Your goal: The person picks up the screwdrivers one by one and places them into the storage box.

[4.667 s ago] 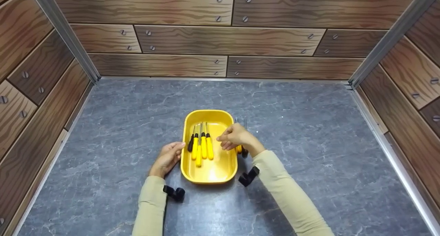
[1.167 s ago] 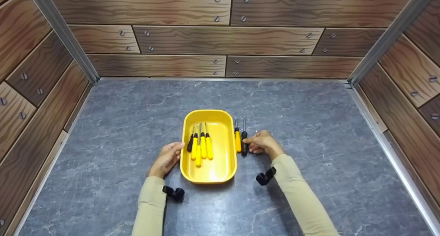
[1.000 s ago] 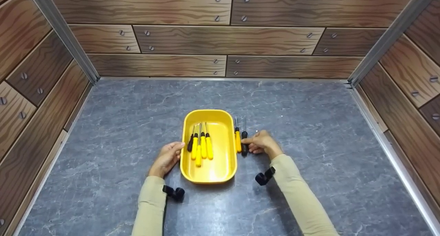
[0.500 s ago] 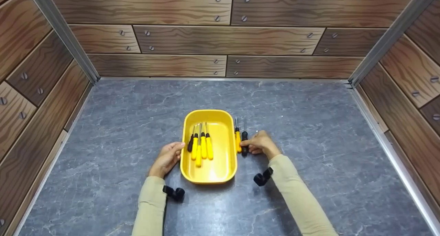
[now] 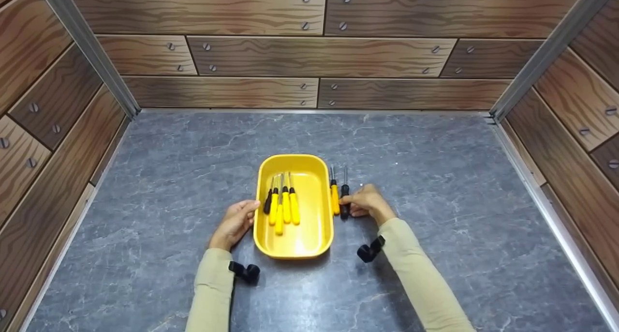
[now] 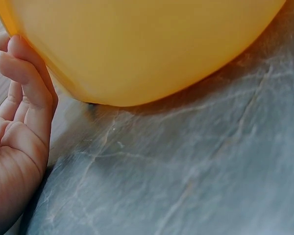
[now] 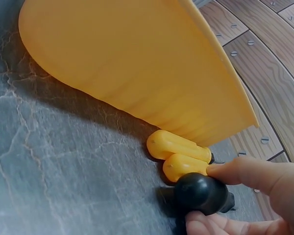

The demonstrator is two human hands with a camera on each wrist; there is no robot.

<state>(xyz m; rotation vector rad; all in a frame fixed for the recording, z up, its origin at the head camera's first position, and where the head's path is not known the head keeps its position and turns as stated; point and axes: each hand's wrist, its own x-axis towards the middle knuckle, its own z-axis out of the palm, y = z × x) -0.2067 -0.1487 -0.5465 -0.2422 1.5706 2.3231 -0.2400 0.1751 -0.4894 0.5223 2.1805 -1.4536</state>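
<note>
A yellow plastic tray (image 5: 314,245) stands on the grey marbled surface, with several yellow-handled screwdrivers (image 5: 287,208) and a small black one (image 5: 268,202) inside its left half. My left hand (image 5: 235,222) holds the tray's left side, thumb at the rim and curled fingers (image 6: 34,83) against the outer wall. On the right, my right hand (image 5: 368,201) pinches the handle of a black screwdriver (image 7: 198,192) between finger and thumb. Two yellow-handled screwdrivers (image 7: 179,144) lie side by side between that handle and the tray wall; the tray rim largely hides one in the head view.
Wood-patterned walls (image 5: 251,56) with metal corner posts (image 5: 92,51) enclose the back and both sides. Black wrist cameras (image 5: 245,272) hang below each forearm. A tiny white speck (image 5: 396,163) lies on the surface at right.
Since the earliest frame, my right hand has gone from over the tray to the black screwdriver outside it. Lately the screwdriver has shifted very slightly right. My left hand has stayed put.
</note>
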